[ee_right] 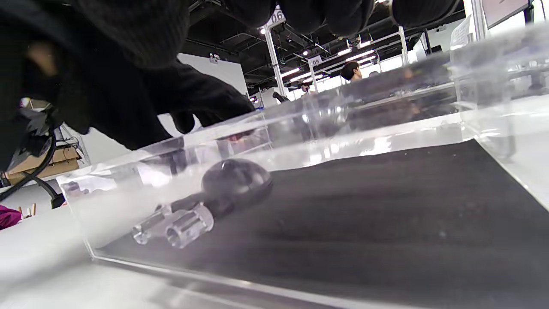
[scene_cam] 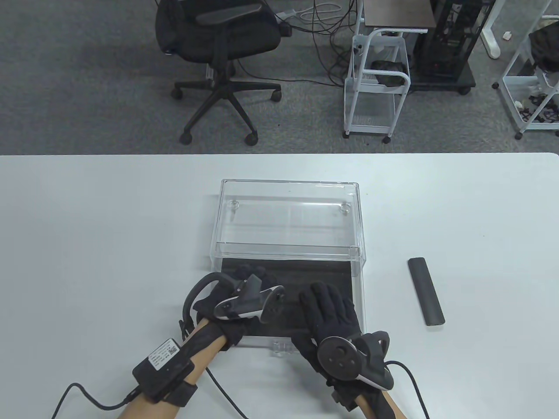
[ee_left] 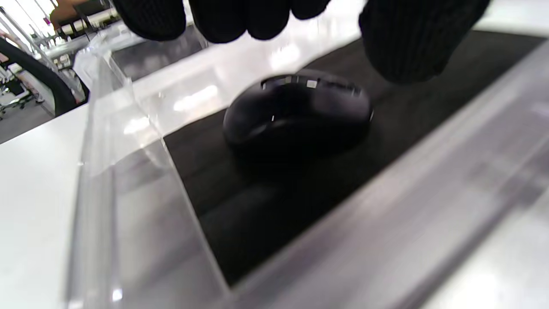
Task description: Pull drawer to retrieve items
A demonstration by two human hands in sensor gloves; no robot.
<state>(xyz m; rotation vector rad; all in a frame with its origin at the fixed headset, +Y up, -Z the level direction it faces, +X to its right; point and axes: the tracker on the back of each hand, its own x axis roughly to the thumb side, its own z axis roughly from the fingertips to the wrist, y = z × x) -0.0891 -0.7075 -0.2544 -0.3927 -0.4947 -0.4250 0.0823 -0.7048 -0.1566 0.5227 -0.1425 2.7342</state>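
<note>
1. Table view: I see the clear drawer (scene_cam: 356, 288) pulled out toward me from its clear case (scene_cam: 289, 218). My left hand (scene_cam: 244, 292) reaches into its left side; my right hand (scene_cam: 332, 318) lies flat over its right front, fingers together. A dark bar (scene_cam: 426, 291) lies well apart on the table (scene_cam: 87, 240).
2. Left wrist view: my fingertips (ee_left: 403, 43) hover spread above a black mouse (ee_left: 298, 113) on the drawer's dark liner (ee_left: 240, 214), not touching it.
3. Right wrist view: the mouse sits behind the drawer's clear knob (ee_right: 180, 225).

The clear plastic drawer (scene_cam: 357, 301) stood pulled out toward the near edge of the worktop from its clear case (scene_cam: 288, 218). A dark liner covered its floor. A rounded black mouse (ee_left: 296, 113) lay on the liner at the drawer's left side.
</note>
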